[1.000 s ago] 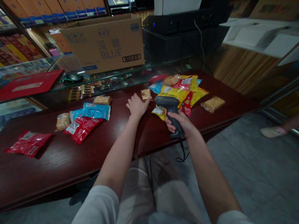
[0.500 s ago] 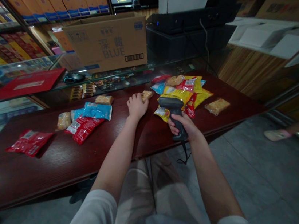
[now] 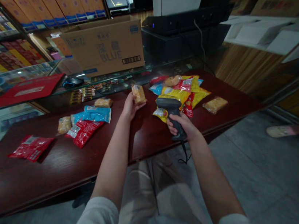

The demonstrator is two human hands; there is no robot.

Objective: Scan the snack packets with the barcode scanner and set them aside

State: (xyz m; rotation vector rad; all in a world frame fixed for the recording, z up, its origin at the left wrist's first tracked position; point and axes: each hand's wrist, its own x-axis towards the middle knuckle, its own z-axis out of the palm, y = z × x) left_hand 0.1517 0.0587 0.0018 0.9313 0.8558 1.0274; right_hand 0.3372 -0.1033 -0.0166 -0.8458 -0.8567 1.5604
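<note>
Held up in my left hand is a clear-wrapped, golden snack pack, tilted upright with a printed label towards its top. My right hand is wrapped round the grip of a black barcode scanner, its head pointing away from me over the table. Just behind the scanner lies a heap of yellow, red and blue snack bags. To the left of my left hand are blue snack bags, a red snack bag and another wrapped golden snack.
The dark red table carries a lone red bag at left and a wrapped snack at right. Behind stand a glass counter, a cardboard box and a mouse. A person's shoes show at right.
My left hand has picked the wrapped snack up off the table and turned it upright. The scanner stays in my right hand in nearly the same place. The view has shifted slightly.
</note>
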